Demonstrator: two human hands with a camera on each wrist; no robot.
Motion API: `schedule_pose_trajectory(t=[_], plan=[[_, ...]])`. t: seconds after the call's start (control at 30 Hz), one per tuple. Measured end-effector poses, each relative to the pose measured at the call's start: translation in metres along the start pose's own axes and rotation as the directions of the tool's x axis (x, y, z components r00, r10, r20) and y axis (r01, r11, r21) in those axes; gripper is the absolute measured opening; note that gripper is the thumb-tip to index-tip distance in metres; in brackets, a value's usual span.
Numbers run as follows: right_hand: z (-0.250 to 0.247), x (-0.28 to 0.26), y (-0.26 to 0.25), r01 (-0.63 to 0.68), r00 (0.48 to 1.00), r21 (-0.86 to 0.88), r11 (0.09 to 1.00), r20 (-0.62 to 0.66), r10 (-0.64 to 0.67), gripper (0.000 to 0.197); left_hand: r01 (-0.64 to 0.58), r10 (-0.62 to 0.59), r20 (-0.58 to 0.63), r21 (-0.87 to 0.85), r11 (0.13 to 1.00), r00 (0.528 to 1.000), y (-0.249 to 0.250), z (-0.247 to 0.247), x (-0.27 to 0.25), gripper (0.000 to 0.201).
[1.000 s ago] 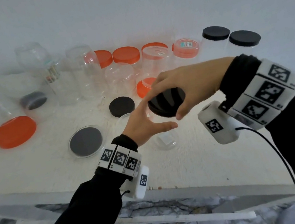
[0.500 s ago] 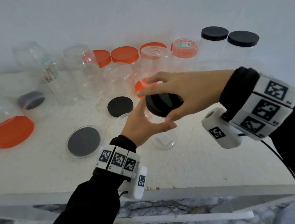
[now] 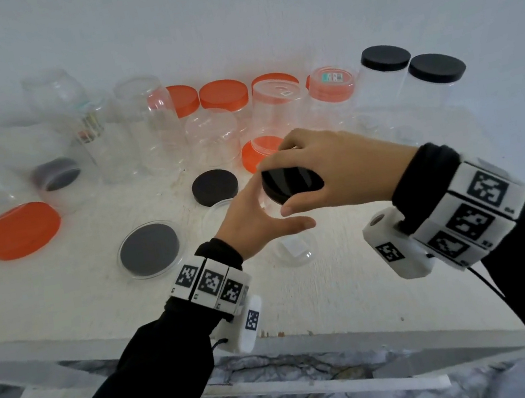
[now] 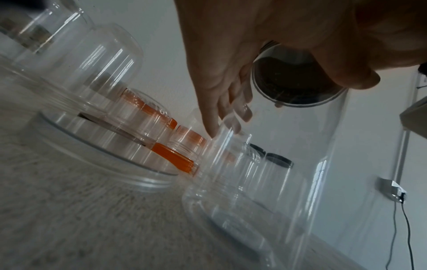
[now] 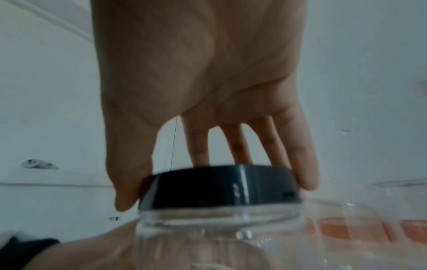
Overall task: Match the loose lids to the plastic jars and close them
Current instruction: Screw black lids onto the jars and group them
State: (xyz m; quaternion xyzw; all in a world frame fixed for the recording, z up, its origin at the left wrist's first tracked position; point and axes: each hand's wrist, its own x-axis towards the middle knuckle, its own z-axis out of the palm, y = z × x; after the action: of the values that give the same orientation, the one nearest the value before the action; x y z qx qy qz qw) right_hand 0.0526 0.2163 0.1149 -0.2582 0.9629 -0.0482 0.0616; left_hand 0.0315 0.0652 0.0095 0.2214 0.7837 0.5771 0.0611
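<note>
A tall clear plastic jar [image 3: 292, 249] stands upright near the middle of the white table [image 3: 356, 287]. My left hand [image 3: 254, 221] grips its upper body, thumb on the near side and fingers round the far side. A black lid [image 3: 290, 184] sits on the jar's mouth. My right hand [image 3: 326, 174] holds that lid from above, thumb and fingers pinching its rim. The right wrist view has the black lid [image 5: 221, 186] on the jar's threaded neck [image 5: 219, 215] under my right hand [image 5: 203, 82]. In the left wrist view my left hand [image 4: 221, 91] lies against the jar [image 4: 289, 173].
A loose black lid [image 3: 215, 187], a clear-rimmed dark lid [image 3: 150, 249] and a big orange lid [image 3: 20, 230] lie left of my hands. Open clear jars [image 3: 151, 123] and orange-lidded jars [image 3: 223, 96] line the wall. Two black-lidded jars [image 3: 436, 68] stand at the back right.
My right wrist has swung down and toward me while its fingers stay on the black lid, which now lies flatter on the jar. The left hand has kept its hold.
</note>
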Motion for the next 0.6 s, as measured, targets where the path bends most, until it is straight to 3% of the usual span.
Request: schedule_pose_trajectory(t=[0.1,0.3,0.47,0.6], plan=[[0.017,-0.005,0.0,-0.024,0.99,0.137,0.99,-0.134,0.042,0.057,-0.014,0.014,-0.024,0.001,1.0,1.0,0.001,0.002,-0.001,0.085],[0.039,-0.007,-0.009,-0.092,0.94,0.131,0.987,-0.317,0.129,0.052,-0.037,0.038,-0.063,0.016,0.999,0.997,0.003,0.004,-0.001,0.073],[0.034,-0.008,-0.007,-0.108,0.954,0.169,0.98,-0.258,0.15,0.055,-0.038,0.038,-0.046,0.001,0.999,0.998,0.002,0.004,-0.002,0.074],[0.029,-0.01,-0.004,-0.124,0.96,0.179,0.976,-0.229,0.164,0.053,-0.024,0.024,0.045,-0.001,1.0,0.999,0.004,0.002,0.003,0.074]])
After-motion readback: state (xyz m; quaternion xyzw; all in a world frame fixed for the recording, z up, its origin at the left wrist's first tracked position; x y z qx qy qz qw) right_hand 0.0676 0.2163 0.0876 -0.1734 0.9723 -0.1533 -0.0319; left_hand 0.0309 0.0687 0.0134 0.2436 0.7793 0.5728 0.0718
